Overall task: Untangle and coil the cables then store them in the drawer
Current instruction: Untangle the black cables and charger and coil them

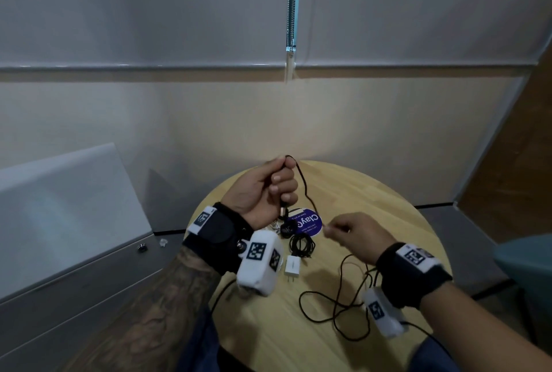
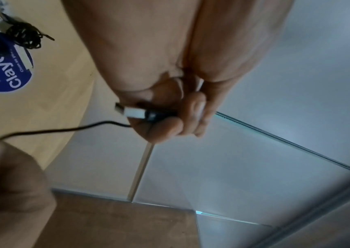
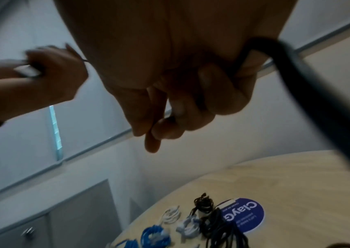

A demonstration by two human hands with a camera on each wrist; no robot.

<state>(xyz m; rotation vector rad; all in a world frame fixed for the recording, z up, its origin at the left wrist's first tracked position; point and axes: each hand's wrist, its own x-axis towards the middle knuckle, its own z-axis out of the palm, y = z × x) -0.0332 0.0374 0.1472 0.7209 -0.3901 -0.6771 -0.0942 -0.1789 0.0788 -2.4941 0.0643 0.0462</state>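
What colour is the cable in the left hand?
Black cable, with a silver USB plug poking from the left hand. Shows best in the left wrist view.

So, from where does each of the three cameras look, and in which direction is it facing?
Head: worn on the head, facing forward and down at the round table; shows both forearms, left hand and right hand.
Left wrist: under the left wrist, looking along the palm; its fingers grip the USB plug of the black cable.
Right wrist: under the right wrist, looking along the palm; its fingers pinch the cable.
Shared: all three show the blue sticker.
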